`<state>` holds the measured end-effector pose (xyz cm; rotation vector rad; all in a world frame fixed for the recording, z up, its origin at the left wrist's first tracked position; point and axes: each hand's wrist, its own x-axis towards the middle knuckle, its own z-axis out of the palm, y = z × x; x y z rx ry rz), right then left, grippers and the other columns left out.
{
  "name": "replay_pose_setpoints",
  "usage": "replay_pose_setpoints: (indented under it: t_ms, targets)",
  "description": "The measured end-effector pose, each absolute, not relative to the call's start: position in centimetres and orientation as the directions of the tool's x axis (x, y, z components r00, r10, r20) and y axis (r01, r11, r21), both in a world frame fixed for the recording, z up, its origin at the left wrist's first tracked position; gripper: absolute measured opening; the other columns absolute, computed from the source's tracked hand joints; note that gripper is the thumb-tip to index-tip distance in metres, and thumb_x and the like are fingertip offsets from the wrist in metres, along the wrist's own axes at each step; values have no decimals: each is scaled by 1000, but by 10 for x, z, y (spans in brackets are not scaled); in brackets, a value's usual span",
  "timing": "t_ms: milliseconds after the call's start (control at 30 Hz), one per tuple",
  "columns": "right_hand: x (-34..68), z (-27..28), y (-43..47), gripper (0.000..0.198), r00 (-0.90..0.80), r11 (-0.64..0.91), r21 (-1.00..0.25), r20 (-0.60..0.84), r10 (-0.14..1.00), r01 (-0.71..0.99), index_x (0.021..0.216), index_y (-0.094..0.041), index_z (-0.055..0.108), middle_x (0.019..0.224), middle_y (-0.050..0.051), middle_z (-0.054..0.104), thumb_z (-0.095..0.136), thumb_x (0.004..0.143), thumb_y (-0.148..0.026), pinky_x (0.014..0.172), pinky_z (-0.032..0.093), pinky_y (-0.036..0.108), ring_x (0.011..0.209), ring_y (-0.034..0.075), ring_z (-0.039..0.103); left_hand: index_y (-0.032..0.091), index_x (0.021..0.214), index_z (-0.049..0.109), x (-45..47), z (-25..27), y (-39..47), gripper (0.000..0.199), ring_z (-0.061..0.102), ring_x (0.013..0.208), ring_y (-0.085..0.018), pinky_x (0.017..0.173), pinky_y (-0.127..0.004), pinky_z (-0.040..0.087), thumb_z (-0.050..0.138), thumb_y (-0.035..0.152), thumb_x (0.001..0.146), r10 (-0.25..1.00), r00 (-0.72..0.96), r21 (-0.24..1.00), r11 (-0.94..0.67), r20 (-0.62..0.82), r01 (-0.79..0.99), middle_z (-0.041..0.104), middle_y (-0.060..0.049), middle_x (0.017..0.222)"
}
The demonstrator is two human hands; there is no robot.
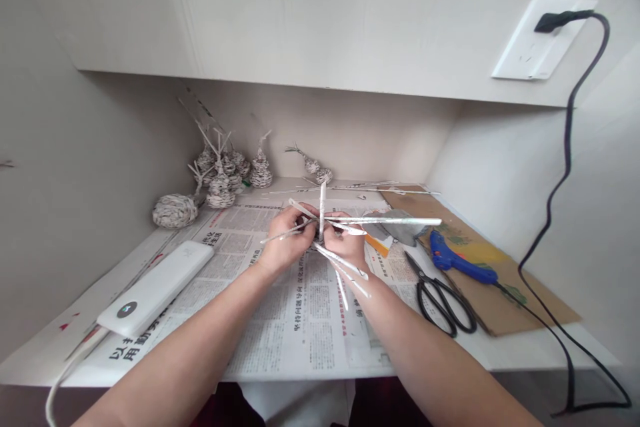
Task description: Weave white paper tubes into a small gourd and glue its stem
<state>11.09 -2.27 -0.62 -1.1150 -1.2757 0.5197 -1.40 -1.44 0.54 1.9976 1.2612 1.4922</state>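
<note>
Between my two hands, over the newspaper, is a bundle of rolled paper sticks [390, 221] that fan out from one centre. One points straight up, a long one reaches to the right, and several slant down toward me. My left hand [286, 240] is closed on the left side of the bundle, with thin ends poking out past its fingers. My right hand [345, 241] is closed on the other side, fingers pinched close to the centre. The crossing point is partly hidden by my fingers.
Newspaper [315, 320] covers the table. Woven paper gourds [220, 190] stand at the back left, near a white power bank [157, 287]. At right lie black scissors [440, 300], a blue glue gun [463, 260] on cardboard [520, 300], and a black cord [550, 207]. Loose paper sticks [350, 188] lie behind.
</note>
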Motion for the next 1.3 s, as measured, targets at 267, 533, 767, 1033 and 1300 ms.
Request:
replay_pose_setpoints:
  t_ms: [267,533,767,1033,1300]
  targets:
    - [111,-4,-23,10,281,332,-931,364,888,154,76,-21,63,72,2,72,60,73,-31,64,53,28,69,20,68,20,77,57,-15,5,-15,14,59,72,-15,68,-25,44,56,30,86,819,40,751,-544,573,374,65,0,75]
    - [113,-19,-10,18,341,247,-966,259,904,77,75,-20,64,69,3,71,62,69,-37,59,51,29,64,20,67,20,78,58,-14,8,-17,12,58,68,-14,64,-24,42,59,30,84,828,57,746,-530,557,403,64,1,73]
    - [112,-12,-13,21,285,206,-968,159,945,-145,70,-18,65,64,2,70,69,65,-38,54,50,27,57,18,65,18,73,63,-16,12,-15,2,60,64,-13,61,-22,45,65,19,72,851,13,786,-491,525,376,67,0,70]
    - [109,-7,-25,29,164,179,-893,120,979,-413,72,-16,67,65,1,70,79,64,-41,59,51,29,56,16,63,19,103,70,-20,5,-6,30,68,72,-17,69,-25,52,63,18,74,856,-71,803,-448,512,393,74,-3,84]
    - [115,-1,-27,22,141,252,-943,225,964,-215,83,-17,75,79,4,75,73,69,-34,73,53,31,73,18,68,18,80,73,-20,11,-7,12,67,64,-17,61,-24,50,65,22,73,889,-71,827,-389,453,407,74,-2,75]
